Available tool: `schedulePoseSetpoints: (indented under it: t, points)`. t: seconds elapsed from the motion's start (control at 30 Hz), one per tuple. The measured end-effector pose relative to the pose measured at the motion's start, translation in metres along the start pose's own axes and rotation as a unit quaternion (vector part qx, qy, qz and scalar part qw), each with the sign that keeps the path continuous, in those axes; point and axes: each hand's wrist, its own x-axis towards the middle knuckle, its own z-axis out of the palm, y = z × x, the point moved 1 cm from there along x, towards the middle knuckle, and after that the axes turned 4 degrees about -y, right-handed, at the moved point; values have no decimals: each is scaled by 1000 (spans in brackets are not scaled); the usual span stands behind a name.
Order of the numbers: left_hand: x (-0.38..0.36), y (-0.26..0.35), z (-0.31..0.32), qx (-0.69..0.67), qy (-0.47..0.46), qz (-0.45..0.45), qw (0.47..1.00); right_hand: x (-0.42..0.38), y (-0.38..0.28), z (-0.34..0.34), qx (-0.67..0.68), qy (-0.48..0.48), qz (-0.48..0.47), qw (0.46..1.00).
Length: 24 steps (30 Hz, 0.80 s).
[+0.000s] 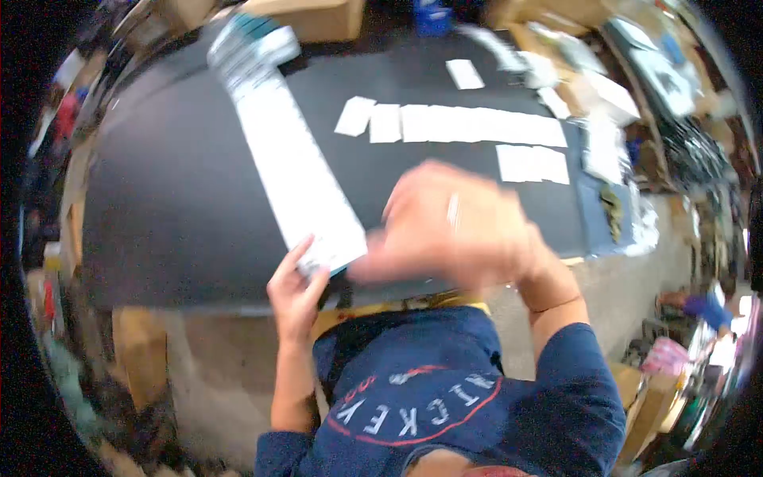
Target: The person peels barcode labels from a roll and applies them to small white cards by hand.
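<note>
A long white strip of what look like labels (pixel 294 159) runs slantwise over the black table, from a roll-like end (pixel 258 40) at the far left down to the near edge. My left hand (pixel 298 290) pinches its near end between thumb and fingers. To the right of that end, my right hand (pixel 453 226) is raised over the table, smeared by motion. Whether its fingers hold anything cannot be made out. Beyond it lies a row of white rectangular pieces (pixel 485 125), with a shorter row (pixel 532 164) nearer on the right and a single piece (pixel 465 74) farther back.
The black table (pixel 175 199) fills the middle of the view. A cardboard box (pixel 310 17) and a blue object (pixel 433 17) stand at its far side. Plastic bags and papers (pixel 604 151) crowd the right edge. Boxes and clutter (pixel 143 358) surround the floor.
</note>
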Motion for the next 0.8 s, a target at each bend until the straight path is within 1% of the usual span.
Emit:
schedulePoseSetpoints:
  t: [0.03,0.07,0.1,0.13,0.17,0.2,0.3,0.33,0.4,0.43,0.5,0.53,0.57,0.6,0.63,0.67,0.7,0.73,0.77,0.8]
  points:
    - [1,-4,-2,-5,0,-39,999,7,-26,-19,84,40,-103,990]
    - [-1,13,6,-92,-3,-69,993,17,-43,-18,108,193,-170,960]
    - [1,13,5,-30,-31,-20,999,28,-59,-16,89,301,-205,927]
    - [0,15,5,-45,-38,-22,998,28,-72,-24,134,309,-174,925]
    - [1,19,7,-51,-40,-38,997,26,-76,-32,126,306,-174,927]
    - [3,23,7,-53,-39,-53,996,26,-78,-41,111,281,-201,932]
    - [0,2,2,-90,-21,-34,995,20,-82,-53,83,204,-285,933]
    - [0,8,4,-65,-11,-31,997,16,-84,-54,88,205,-286,932]
    - [0,10,5,-88,4,1,996,2,-86,-55,72,238,-271,930]
    - [0,7,1,-65,-4,34,997,-4,-85,-54,65,254,-266,928]
    - [-1,16,1,-34,22,33,999,-8,-86,-51,47,283,-254,924]
    - [-2,20,4,-6,44,31,999,-5,-89,-45,12,273,-145,951]
    - [0,21,6,-4,53,28,998,-3,-91,-39,-21,258,-35,965]
    - [2,25,7,47,53,46,996,-12,-72,-38,42,144,24,988]
    - [1,28,6,105,60,54,991,-15,-52,-31,37,81,90,992]
    - [1,34,6,132,46,61,988,-14,-33,-16,149,43,194,969]
    - [0,33,4,125,43,31,991,-12,-16,12,133,112,208,963]
    - [-1,34,4,140,41,35,989,-20,0,33,166,100,263,945]
    - [-1,33,4,113,28,33,993,-26,11,54,211,124,293,924]
    - [-2,31,4,108,30,51,992,-29,17,73,248,148,326,900]
